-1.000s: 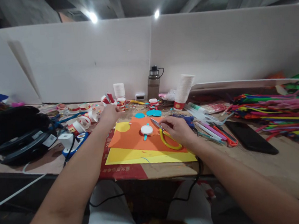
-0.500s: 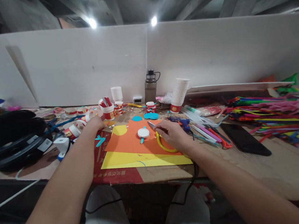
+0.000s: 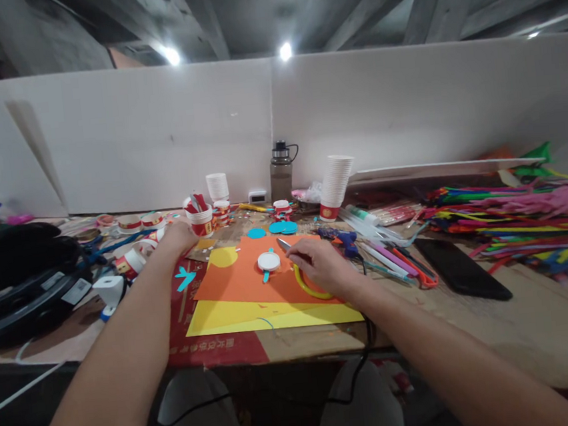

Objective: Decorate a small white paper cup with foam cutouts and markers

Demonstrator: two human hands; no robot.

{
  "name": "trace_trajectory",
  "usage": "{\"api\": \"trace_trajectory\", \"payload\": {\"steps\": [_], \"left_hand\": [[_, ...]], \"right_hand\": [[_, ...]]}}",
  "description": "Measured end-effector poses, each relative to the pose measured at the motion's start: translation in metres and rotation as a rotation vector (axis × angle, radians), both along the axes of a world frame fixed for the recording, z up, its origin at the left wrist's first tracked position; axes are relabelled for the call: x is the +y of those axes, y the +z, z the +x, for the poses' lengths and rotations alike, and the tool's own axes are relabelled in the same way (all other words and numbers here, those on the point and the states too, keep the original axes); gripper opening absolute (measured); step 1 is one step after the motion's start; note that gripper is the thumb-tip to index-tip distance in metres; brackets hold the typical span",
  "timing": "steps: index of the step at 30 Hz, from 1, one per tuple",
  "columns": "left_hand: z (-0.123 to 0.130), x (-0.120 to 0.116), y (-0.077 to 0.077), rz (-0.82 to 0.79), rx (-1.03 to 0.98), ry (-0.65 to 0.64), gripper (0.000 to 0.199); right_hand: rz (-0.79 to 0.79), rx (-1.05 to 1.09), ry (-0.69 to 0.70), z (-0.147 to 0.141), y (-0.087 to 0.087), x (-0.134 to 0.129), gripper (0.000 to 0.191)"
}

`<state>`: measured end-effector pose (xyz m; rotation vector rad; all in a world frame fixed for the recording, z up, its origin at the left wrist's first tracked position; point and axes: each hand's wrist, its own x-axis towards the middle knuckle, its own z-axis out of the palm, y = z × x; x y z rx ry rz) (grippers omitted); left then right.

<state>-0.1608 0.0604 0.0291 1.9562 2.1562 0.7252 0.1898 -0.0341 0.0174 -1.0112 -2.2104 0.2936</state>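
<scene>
My right hand (image 3: 323, 263) is closed on yellow-handled scissors (image 3: 307, 290), their metal blades pointing up and left over the orange paper (image 3: 230, 282). Just left of the blade tips, a white disc (image 3: 268, 261) with blue strips sticking out from under it lies on that paper. My left hand (image 3: 182, 236) reaches to the far left, beside a red-and-white paper cup (image 3: 199, 222) of red-handled tools and near several cut cup pieces (image 3: 132, 262). Its fingers are mostly hidden behind the hand, so any hold is unclear. Blue paper strips (image 3: 186, 277) lie near its wrist.
Yellow paper (image 3: 274, 316) lies under the orange sheet, with blue paper discs (image 3: 283, 228) behind. Further back stand a bottle (image 3: 281, 173) and stacked cups (image 3: 335, 184). A glue gun (image 3: 344, 237), phone (image 3: 463, 268) and pipe cleaners (image 3: 510, 218) lie right; a black headset-like device (image 3: 24, 285) lies left.
The whole scene sits slightly lower and further left in view as the camera shifted. Both hands stay in about the same places, the right one still holding the scissors.
</scene>
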Motion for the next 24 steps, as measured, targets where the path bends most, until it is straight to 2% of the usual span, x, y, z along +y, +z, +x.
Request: {"api": "trace_trajectory", "payload": {"steps": [4,6,8,13,15,18,24], "left_hand": [[0.014,-0.011,0.012,0.053,-0.049,0.012,0.011],[0.025,-0.016,0.018,0.106,-0.206,-0.073,0.019],[0.036,-0.022,0.023,0.144,-0.366,-0.188,0.025],[0.064,-0.038,0.031,0.089,-0.442,-0.379,0.024],[0.072,-0.045,0.035,0.048,-0.438,-0.441,0.024],[0.083,-0.052,0.038,-0.004,-0.426,-0.505,0.024],[0.097,-0.055,0.033,-0.123,-0.521,-0.650,0.026]], "right_hand": [[-0.194,0.173,0.010,-0.010,0.007,0.002,0.017],[-0.335,0.288,0.031,-0.020,0.012,0.005,0.018],[-0.412,0.358,0.045,-0.033,0.017,0.010,0.019],[-0.552,0.520,0.029,-0.073,0.017,0.027,0.026],[-0.570,0.603,-0.005,-0.084,0.014,0.033,0.030],[-0.615,0.704,0.017,-0.092,0.012,0.036,0.027],[-0.601,0.795,0.017,-0.084,0.011,0.036,0.021]]}}
